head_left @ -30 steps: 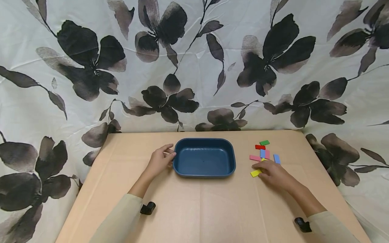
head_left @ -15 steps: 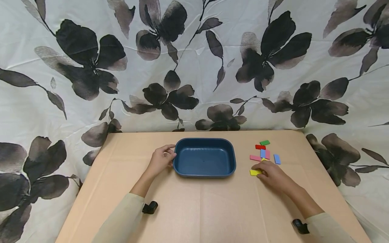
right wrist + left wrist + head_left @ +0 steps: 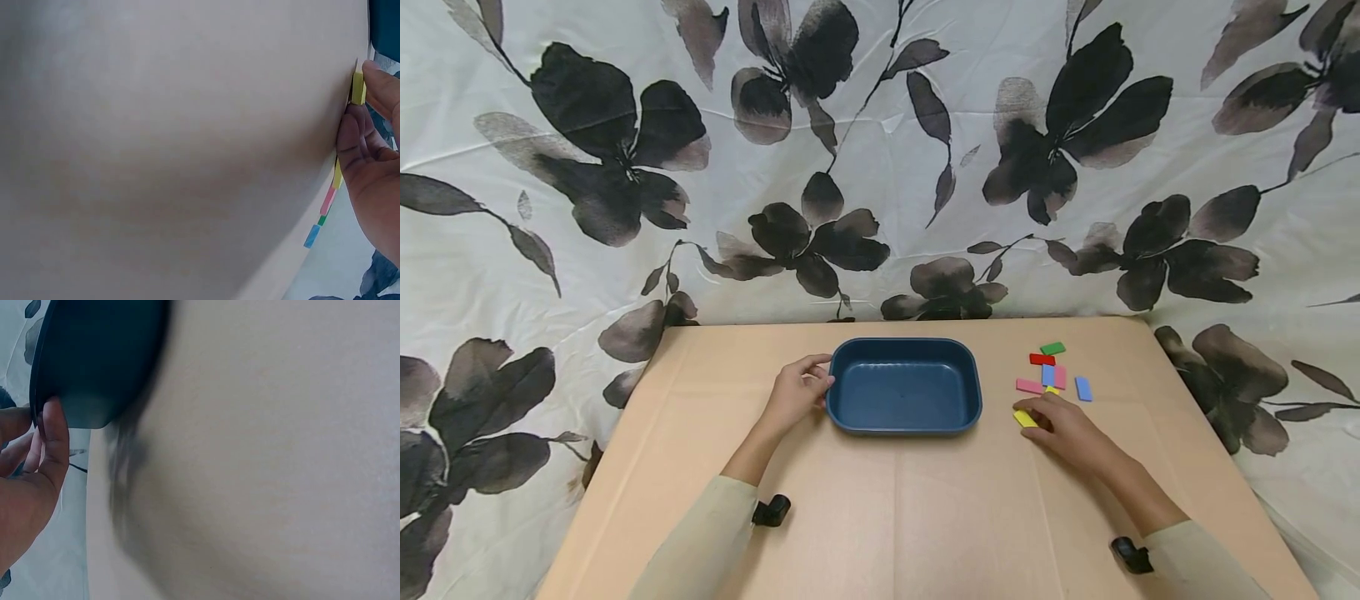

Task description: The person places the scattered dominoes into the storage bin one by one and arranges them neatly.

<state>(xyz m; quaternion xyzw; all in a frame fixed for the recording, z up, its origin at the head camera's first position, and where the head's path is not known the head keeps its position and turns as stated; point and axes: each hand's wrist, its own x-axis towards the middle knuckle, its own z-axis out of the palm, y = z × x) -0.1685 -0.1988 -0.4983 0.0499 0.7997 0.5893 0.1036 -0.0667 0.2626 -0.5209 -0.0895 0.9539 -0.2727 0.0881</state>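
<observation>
At the left end of the dark blue rectangular tray [image 3: 904,423], my left hand [image 3: 796,390] holds the rim. The left wrist view shows the thumb [image 3: 55,419] against the tray's outer wall, with other fingers beside the rim. To the right of the tray, my right hand [image 3: 1067,427] pinches a small flat yellow block [image 3: 1024,418] between thumb and fingers. In the right wrist view this yellow block [image 3: 358,89] stands at the fingertips, close over the table. Just behind that hand a second yellow block [image 3: 1052,390] peeks out, partly hidden.
Beyond the right hand lie several blocks: a green block [image 3: 1052,348], a red block [image 3: 1042,359], pink ones such as the pink block [image 3: 1029,386], and a blue block [image 3: 1083,389]. A floral cloth [image 3: 880,167] hangs behind the light wooden table [image 3: 895,517].
The yellow block at my right fingertips has turned and shifted slightly left and away, and the right hand has moved with it. My left hand and the tray have stayed in place.
</observation>
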